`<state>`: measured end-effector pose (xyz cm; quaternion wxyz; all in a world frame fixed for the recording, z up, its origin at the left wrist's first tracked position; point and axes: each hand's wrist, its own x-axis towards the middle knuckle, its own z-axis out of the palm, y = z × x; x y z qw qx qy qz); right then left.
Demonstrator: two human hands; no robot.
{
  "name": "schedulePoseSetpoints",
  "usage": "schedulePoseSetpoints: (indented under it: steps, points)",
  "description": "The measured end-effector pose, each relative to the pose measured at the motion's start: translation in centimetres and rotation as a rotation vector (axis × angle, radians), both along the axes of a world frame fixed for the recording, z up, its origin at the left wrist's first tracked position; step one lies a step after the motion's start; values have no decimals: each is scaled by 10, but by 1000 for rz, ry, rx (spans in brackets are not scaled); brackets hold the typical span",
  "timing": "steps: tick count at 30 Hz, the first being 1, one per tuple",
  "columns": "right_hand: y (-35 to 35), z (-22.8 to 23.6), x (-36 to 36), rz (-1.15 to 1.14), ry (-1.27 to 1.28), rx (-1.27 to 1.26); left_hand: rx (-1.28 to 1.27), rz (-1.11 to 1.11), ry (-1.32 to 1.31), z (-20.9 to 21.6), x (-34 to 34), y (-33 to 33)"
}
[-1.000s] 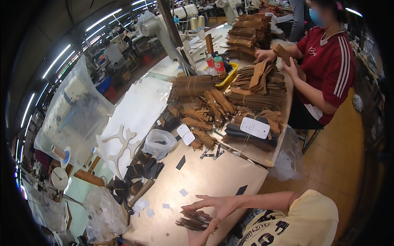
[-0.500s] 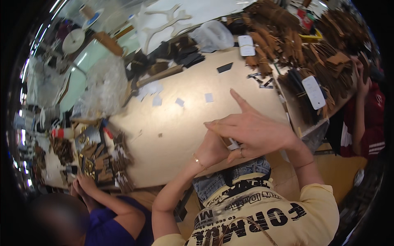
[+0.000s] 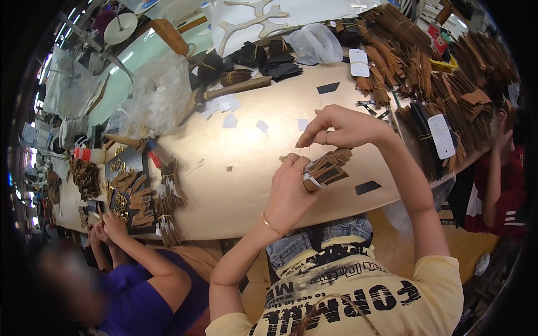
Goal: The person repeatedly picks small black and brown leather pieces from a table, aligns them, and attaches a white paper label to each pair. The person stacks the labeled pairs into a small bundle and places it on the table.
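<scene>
Over the near part of the table, my left hand (image 3: 287,189) is closed around a small bundle of brown leather strips (image 3: 332,167) with white paper among them. The strips point to the right, their ends fanned slightly. Just above, my right hand (image 3: 350,126) pinches a thin rubber band (image 3: 301,150) between thumb and fingertips. The band is pulled up in a narrow loop from the bundle and my left fingers. Where it runs on the bundle's far side is hidden.
A black leather piece (image 3: 368,187) lies right of the bundle, another (image 3: 328,88) farther back. White paper squares (image 3: 261,126) are scattered beyond my hands. Brown leather bundles (image 3: 392,67) crowd the back right. A co-worker's hands (image 3: 109,227) work beside a dark tray (image 3: 134,162) at left.
My right hand has lifted off my left hand and drawn the band upward. The leather bundle, covered before, now shows, as does the black piece near it.
</scene>
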<state>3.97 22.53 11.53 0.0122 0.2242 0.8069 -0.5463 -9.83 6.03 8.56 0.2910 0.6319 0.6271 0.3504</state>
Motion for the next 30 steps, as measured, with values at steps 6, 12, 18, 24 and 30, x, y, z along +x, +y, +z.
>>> schedulePoseSetpoints:
  steps: [6,12,18,24,30]
  points:
    - [6,-30,14,-363,393,-17,26,70,-90,-6,-11,1]
    - [-31,-43,27,-454,472,-409,-107,167,-535,-16,-26,5]
    - [-82,-43,2,-452,468,21,-63,191,-807,-34,-22,9]
    - [-93,-43,-14,-592,477,42,-70,206,-452,-31,-14,-9]
    - [-92,-26,14,-246,617,887,26,198,-384,-21,-33,-29]
